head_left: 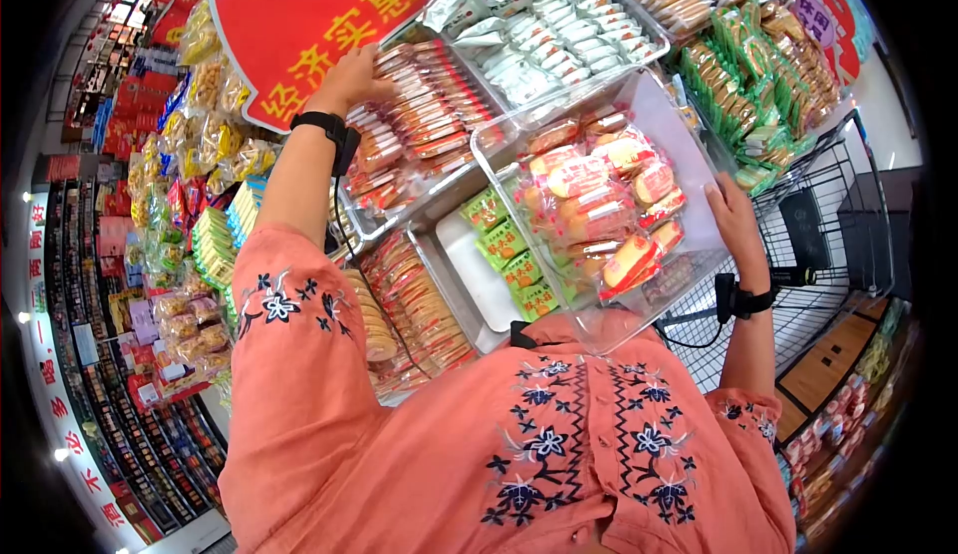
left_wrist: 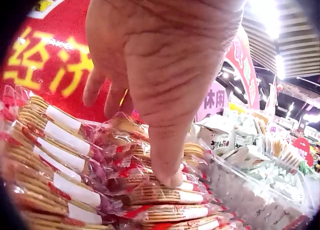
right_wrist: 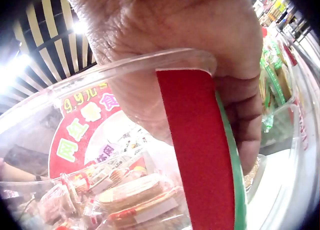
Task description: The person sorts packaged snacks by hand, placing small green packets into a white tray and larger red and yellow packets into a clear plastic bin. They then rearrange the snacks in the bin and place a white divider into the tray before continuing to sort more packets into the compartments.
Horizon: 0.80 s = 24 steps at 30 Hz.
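Note:
My left hand reaches to the far left bin, over rows of clear-wrapped biscuit packs. In the left wrist view, the thumb of that hand points straight down onto one stack of biscuit packs, the other fingers extended beyond it. My right hand grips the side wall of a clear plastic bin, tilted in front of my body. The right wrist view shows the thumb on the inner side of the wall and the fingers outside, beside a red-and-green card. Wrapped snack packs lie in that bin.
A metal bin with green packets sits under the clear bin. Round biscuits fill bins at the near left. Silvery-white packets and green-wrapped packs stand further back. A wire shopping cart is at my right; a large red sign rises behind.

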Available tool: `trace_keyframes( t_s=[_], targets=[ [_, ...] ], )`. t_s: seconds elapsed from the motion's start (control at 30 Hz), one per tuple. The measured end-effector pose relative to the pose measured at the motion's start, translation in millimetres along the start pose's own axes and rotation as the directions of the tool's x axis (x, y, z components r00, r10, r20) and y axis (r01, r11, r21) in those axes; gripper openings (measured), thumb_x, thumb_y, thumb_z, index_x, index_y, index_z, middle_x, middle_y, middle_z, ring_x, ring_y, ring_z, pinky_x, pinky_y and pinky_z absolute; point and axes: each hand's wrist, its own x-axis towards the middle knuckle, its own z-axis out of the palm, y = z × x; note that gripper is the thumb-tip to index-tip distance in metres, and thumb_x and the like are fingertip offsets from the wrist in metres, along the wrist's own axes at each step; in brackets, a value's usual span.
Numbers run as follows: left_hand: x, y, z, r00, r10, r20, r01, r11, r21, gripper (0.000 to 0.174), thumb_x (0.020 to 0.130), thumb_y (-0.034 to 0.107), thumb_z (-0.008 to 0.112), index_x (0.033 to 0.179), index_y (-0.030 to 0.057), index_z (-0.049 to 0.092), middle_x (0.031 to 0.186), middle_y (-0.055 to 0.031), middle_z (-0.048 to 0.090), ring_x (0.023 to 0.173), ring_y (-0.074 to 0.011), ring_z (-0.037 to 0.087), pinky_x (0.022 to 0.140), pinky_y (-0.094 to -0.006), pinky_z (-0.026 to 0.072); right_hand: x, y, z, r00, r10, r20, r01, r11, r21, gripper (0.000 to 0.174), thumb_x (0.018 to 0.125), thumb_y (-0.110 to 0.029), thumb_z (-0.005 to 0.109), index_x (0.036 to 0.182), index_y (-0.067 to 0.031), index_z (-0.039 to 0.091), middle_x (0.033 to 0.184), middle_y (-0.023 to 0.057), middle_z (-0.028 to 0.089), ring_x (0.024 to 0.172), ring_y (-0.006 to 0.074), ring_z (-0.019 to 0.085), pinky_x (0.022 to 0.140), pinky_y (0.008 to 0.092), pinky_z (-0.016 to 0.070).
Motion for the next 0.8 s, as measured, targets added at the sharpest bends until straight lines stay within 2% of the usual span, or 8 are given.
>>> trace_keyframes(
  t_s=[0.13,0.27,0.43,0.53,0.63,0.73,0.8],
  targets=[
    [0.7,-5.4,-4.1,0.999,-0.007,0.052,0.01,0.998,-0.061,0.1,0.071,0.045,0.089,0.15,0.0036,0.043,0.146,-0.0249,0.051,0.137,-0.0385,0.049,0.112,-0.0444,0.0426,-0.1,2.8,0.7,1.0,-0.011,-0.016,0.011,1.0,-0.003,0.028,0.103,-0.023,0.057,0.108,0.0039,0.056,0.076,0.016,0.056,0.067,0.0203,0.05,0.063,0.0366,0.0437],
    [-1.2,-10.5,2.1,0.999,0.012,0.038,-0.011,1.0,-0.027,0.099,0.071,0.043,0.088,0.149,0.0036,0.044,0.147,-0.0241,0.051,0.137,-0.0382,0.05,0.112,-0.0438,0.0422,-2.0,-3.9,2.3,0.999,-0.003,-0.048,0.002,1.0,-0.018,0.027,0.103,-0.022,0.057,0.108,0.0043,0.056,0.077,0.015,0.057,0.067,0.0195,0.05,0.063,0.0362,0.0439],
    [-3.1,-3.8,-4.9,0.999,0.05,-0.013,-0.05,0.998,0.031,0.096,0.071,0.042,0.087,0.149,0.0051,0.044,0.141,-0.024,0.053,0.132,-0.0383,0.053,0.109,-0.0444,0.0442,0.0,2.2,0.4,1.0,-0.013,-0.009,0.013,1.0,-0.002,0.026,0.103,-0.022,0.057,0.105,0.0045,0.055,0.078,0.0145,0.056,0.067,0.0194,0.049,0.063,0.0364,0.0429],
    [-6.8,5.8,-6.5,0.988,0.153,-0.014,-0.151,0.985,0.078,0.089,0.074,0.037,0.083,0.148,0.0059,0.045,0.136,-0.0237,0.055,0.127,-0.0388,0.055,0.106,-0.0452,0.0459,-1.2,-2.0,0.4,1.0,-0.018,-0.014,0.018,1.0,-0.021,0.026,0.103,-0.022,0.056,0.102,0.0038,0.053,0.076,0.0136,0.054,0.066,0.0189,0.047,0.061,0.0363,0.0418],
    [-8.6,9.6,-1.5,0.963,0.261,-0.069,-0.244,0.951,0.192,0.082,0.077,0.032,0.079,0.147,0.0061,0.045,0.135,-0.0227,0.055,0.125,-0.0387,0.056,0.105,-0.046,0.0463,-2.0,-5.5,0.1,1.0,-0.008,-0.015,0.007,1.0,-0.03,0.025,0.103,-0.022,0.056,0.102,0.0028,0.053,0.074,0.0129,0.052,0.065,0.0186,0.046,0.06,0.036,0.0411],
    [-13.1,7.4,-0.8,0.919,0.357,-0.17,-0.318,0.923,0.218,0.079,0.078,0.028,0.077,0.146,0.0062,0.045,0.137,-0.0214,0.055,0.125,-0.0377,0.056,0.105,-0.0465,0.0459,-2.2,-3.9,-0.8,1.0,-0.001,-0.008,0.001,1.0,-0.025,0.024,0.103,-0.022,0.055,0.103,0.002,0.054,0.073,0.0126,0.051,0.064,0.0182,0.046,0.06,0.0356,0.0409],
    [-15.1,9.1,2.8,0.917,0.353,-0.185,-0.306,0.921,0.241,0.08,0.078,0.027,0.078,0.147,0.0063,0.044,0.137,-0.021,0.055,0.125,-0.0371,0.056,0.105,-0.0466,0.0459,-2.9,-4.6,-0.1,1.0,-0.007,-0.021,0.007,1.0,-0.022,0.024,0.103,-0.022,0.055,0.103,0.0018,0.054,0.073,0.0127,0.051,0.064,0.018,0.046,0.06,0.0354,0.0409]
  ],
)
